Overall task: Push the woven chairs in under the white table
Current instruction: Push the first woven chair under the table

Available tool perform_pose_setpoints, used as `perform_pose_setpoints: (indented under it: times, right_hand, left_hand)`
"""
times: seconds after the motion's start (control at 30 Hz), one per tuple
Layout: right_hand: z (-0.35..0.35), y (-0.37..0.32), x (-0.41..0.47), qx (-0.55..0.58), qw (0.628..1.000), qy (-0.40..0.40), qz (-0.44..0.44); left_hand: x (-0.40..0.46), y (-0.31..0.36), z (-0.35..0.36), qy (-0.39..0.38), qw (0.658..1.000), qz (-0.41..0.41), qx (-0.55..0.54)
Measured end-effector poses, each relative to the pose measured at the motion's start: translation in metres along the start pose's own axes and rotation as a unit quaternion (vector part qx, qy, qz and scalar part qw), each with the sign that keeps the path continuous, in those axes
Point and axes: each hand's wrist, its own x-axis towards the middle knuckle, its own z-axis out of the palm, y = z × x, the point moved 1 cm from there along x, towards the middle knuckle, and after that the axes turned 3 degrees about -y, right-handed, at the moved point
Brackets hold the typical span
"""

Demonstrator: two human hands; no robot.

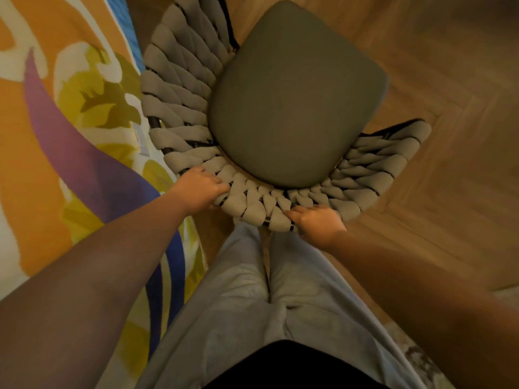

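L hand curled over back rim of woven chair, fingers wrapped on weave. Chair stands btwn patterned rug & wood floor, just ahead of legs. Seat cushion points away from person, long axis front-to-back, tilted slightly right. R hand clamped on same rim. Step: gripped, ready to push; table not in view, so needs aiming first.

Warm, dim light is falling across a wooden floor whose planks are running in a herringbone pattern, their tone fading into shadow toward the upper right. On the left a large rug is spreading out in bold shapes of orange, white, mustard yellow, purple and dark blue, with a strip of light blue showing along its far edge. At the lower right, something pale and mottled, perhaps another rug, is peeking in.
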Motion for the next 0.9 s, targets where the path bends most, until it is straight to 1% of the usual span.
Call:
perform_pose_setpoints:
  times: [0.1, 0.17, 0.27, 0.3, 0.37, 0.43, 0.47, 0.5, 0.57, 0.63, 0.77, 0.9]
  right_hand:
    - [-0.011, 0.016, 0.002, -0.013, 1.000, 0.017, 0.001]
    - [-0.020, 0.028, 0.004, -0.032, 0.999, 0.034, 0.005]
    - [-0.032, 0.045, 0.004, -0.061, 0.996, 0.058, 0.037]
    - [-0.034, 0.051, 0.002, -0.059, 0.993, 0.076, 0.063]
    - [-0.032, 0.062, -0.001, -0.035, 0.978, 0.152, 0.141]
    - [-0.032, 0.066, 0.000, 0.015, 0.945, 0.226, 0.236]
    - [-0.034, 0.065, 0.005, 0.037, 0.930, 0.247, 0.270]
    - [-0.038, 0.063, 0.011, 0.047, 0.924, 0.254, 0.280]
    - [-0.047, 0.060, 0.029, 0.032, 0.942, 0.237, 0.237]
    - [-0.058, 0.065, 0.046, 0.027, 0.956, 0.210, 0.203]
    - [-0.074, 0.080, 0.064, 0.001, 0.961, 0.197, 0.192]
    - [-0.086, 0.093, 0.075, -0.007, 0.960, 0.203, 0.191]
  left_hand:
    - [0.008, -0.021, -0.001, 0.023, 1.000, -0.005, -0.011]
    - [0.016, -0.036, -0.006, 0.023, 1.000, -0.009, -0.005]
    - [0.027, -0.046, -0.023, 0.031, 0.999, 0.004, -0.008]
    - [0.031, -0.050, -0.028, 0.033, 0.999, 0.008, -0.010]
    - [0.039, -0.064, -0.039, 0.028, 1.000, 0.006, -0.006]
    - [0.047, -0.081, -0.048, 0.022, 1.000, -0.008, 0.012]
    - [0.052, -0.086, -0.053, 0.018, 1.000, -0.016, 0.018]
    - [0.056, -0.087, -0.057, 0.010, 0.999, -0.023, 0.022]
    - [0.064, -0.085, -0.064, -0.004, 0.999, -0.033, 0.033]
    - [0.072, -0.085, -0.066, 0.003, 0.998, -0.042, 0.050]
    - [0.084, -0.099, -0.067, 0.029, 0.996, -0.051, 0.064]
    - [0.099, -0.113, -0.078, 0.033, 0.997, -0.049, 0.056]
